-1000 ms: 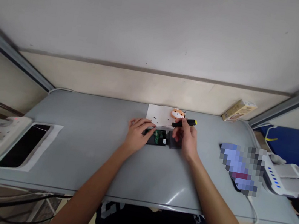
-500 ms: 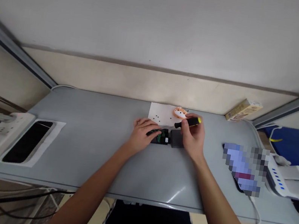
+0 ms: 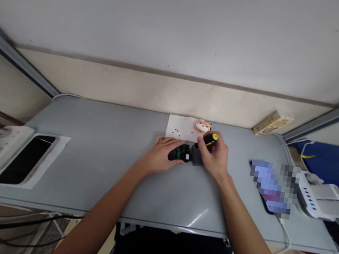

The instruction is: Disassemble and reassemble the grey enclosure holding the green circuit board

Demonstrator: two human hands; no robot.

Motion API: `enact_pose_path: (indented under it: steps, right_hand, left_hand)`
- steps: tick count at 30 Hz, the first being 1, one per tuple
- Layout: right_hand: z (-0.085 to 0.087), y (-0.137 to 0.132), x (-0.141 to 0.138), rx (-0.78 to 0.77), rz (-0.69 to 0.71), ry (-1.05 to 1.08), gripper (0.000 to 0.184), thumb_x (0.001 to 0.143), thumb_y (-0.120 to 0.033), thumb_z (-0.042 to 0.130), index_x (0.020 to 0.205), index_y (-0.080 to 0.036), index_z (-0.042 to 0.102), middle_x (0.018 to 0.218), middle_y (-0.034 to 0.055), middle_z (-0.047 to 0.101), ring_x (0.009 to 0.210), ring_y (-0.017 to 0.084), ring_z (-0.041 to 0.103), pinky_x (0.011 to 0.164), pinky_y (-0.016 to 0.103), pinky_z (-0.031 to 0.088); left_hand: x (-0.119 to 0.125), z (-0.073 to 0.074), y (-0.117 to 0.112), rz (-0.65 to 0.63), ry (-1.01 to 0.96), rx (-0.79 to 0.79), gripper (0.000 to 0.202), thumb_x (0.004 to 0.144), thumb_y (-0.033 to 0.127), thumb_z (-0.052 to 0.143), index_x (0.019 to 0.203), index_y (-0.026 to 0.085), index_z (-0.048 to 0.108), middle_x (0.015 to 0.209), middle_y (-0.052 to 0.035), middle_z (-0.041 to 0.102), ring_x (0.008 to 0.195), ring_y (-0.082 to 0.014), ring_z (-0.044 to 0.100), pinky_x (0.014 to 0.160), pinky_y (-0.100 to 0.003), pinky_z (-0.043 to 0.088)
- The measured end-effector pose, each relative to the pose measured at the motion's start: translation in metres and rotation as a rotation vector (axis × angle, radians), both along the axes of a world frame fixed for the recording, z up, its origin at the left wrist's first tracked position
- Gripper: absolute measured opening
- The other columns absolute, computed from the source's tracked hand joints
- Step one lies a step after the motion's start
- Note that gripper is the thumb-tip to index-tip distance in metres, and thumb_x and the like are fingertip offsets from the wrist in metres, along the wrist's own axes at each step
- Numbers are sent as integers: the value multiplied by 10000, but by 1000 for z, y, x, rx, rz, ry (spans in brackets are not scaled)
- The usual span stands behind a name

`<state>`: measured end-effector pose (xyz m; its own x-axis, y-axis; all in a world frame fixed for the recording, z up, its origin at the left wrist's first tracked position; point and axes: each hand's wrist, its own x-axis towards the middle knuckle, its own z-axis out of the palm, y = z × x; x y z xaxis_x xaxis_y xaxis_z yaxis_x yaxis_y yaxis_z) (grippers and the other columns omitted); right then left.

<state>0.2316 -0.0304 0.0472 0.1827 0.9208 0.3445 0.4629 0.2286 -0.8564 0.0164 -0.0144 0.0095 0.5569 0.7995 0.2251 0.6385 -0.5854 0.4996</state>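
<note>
The right hand [image 3: 216,158] is closed around a small screwdriver [image 3: 209,139], fingers pinching its black handle just below the yellow cap. The left hand [image 3: 163,154] clasps a small black device [image 3: 181,153] from the left, steadying it on the grey table [image 3: 104,146]. A green circuit board [image 3: 179,151] shows inside the open case.

The screwdriver stands steeply. Its long axis runs from the cap, up and to the right, down and left toward the device. The tip is hidden. The device lies mid-table between the hands, its long axis left to right.

A slipping tip could, I judge, gouge the bare board. A knock from either wrist could scatter the tiny screws [image 3: 175,132] on the sheet of paper [image 3: 178,124] just behind, beside an orange animal figure [image 3: 202,126].
</note>
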Motion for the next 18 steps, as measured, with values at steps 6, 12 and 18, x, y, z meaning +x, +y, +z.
enact_pose_path:
  steps: [6,12,18]
  right_hand:
    - [-2,0,-1,3,-7,-9,315,886,-558,642,950,-254,588,714,-17,594,601,143,482,608,285,418]
    - [-1,0,-2,-8,-1,-11,300,883,-545,646,947,-256,598,711,-12,602,617,153,506,619,292,421]
    - [0,-1,-1,-21,11,-21,279,892,-522,637,934,-252,580,703,-14,592,615,150,512,608,293,421]
  left_hand:
    - [0,1,1,14,-9,15,550,882,361,749,1404,318,579,1370,-63,666,1303,-301,569,1142,-520,343]
    - [0,1,2,2,1,17,526,887,368,744,1385,316,584,1363,-56,675,1278,-297,582,1120,-518,343]
    - [1,2,2,7,-5,22,480,872,363,753,1331,320,616,1324,-35,692,1245,-284,604,1126,-505,350]
